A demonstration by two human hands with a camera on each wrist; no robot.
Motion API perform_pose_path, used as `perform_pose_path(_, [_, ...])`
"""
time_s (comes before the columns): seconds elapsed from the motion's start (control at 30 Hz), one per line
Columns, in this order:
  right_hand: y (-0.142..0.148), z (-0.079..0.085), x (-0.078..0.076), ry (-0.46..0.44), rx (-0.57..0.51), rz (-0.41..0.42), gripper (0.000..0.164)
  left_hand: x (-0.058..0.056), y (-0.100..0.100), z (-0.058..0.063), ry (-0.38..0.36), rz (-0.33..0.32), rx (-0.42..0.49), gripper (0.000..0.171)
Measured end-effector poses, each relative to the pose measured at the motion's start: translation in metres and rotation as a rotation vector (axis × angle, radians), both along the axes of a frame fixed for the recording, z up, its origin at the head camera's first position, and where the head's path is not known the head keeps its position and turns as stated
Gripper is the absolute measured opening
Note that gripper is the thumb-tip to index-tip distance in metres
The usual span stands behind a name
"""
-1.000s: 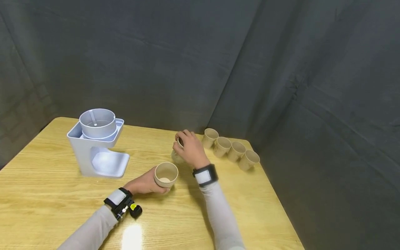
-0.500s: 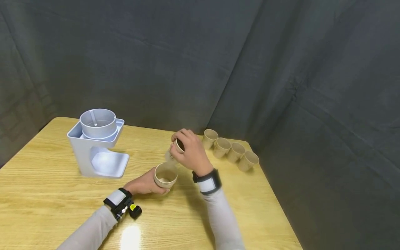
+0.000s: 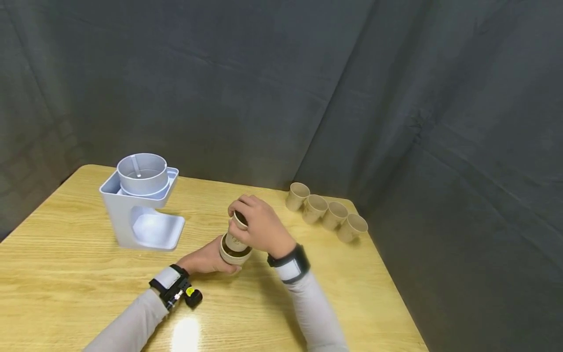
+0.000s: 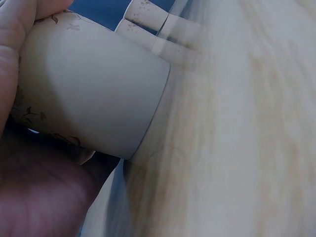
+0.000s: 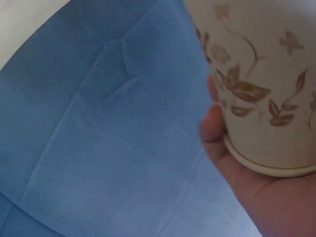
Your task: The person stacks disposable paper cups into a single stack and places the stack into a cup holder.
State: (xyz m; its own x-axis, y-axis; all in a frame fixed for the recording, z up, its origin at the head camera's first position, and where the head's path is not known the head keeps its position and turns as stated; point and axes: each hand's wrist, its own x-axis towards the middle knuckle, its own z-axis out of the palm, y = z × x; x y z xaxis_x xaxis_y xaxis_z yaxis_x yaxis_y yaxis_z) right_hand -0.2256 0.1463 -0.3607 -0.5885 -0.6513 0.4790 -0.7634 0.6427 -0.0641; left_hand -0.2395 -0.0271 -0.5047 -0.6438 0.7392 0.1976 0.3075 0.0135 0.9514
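Note:
My left hand (image 3: pixel 208 256) grips a beige paper cup (image 3: pixel 239 260) around its side, its mouth facing up; several rim lines suggest nested cups. In the left wrist view that cup's plain lower wall (image 4: pixel 98 84) shows close over the wooden table, with brown flowers near the fingers. From above, my right hand (image 3: pixel 261 227) holds another paper cup (image 3: pixel 236 243) near its rim. The lower part of this cup is inside the mouth of the left-hand cup. In the right wrist view its brown leaf and flower print (image 5: pixel 247 91) is visible above the fingers.
Several matching paper cups (image 3: pixel 315 209) stand upright in a slanting row at the table's back right. At the back left is a pale grey stand (image 3: pixel 119 215) with a round bowl (image 3: pixel 142 183) on top. Dark cloth (image 3: pixel 211 98) hangs behind the wooden table (image 3: pixel 88 293).
My right hand has brought its cup leftward and toward me, from behind the left-hand cup to over and into it. The left hand and its cup have stayed nearly in place.

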Motion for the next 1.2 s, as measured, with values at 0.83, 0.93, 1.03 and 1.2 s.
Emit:
perform_pose_path(0.83, [-0.013, -0.007, 0.008, -0.37, 0.206, 0.033, 0.019, -0.002, -0.001, 0.0, 0.025, -0.01, -0.036, 0.063])
perform_pose_path(0.93, [-0.014, -0.009, 0.008, -0.412, 0.222, 0.031, 0.021, -0.001, -0.002, 0.0, 0.009, -0.038, -0.035, 0.061])
perform_pose_path(1.03, [-0.014, -0.012, 0.008, -0.436, 0.216, 0.03, 0.023, 0.0, -0.002, 0.001, 0.007, -0.045, -0.046, 0.064])
perform_pose_path(1.2, [-0.015, -0.014, 0.006, -0.476, 0.215, 0.035, 0.03, 0.0, -0.004, 0.002, 0.044, -0.041, -0.062, 0.064])
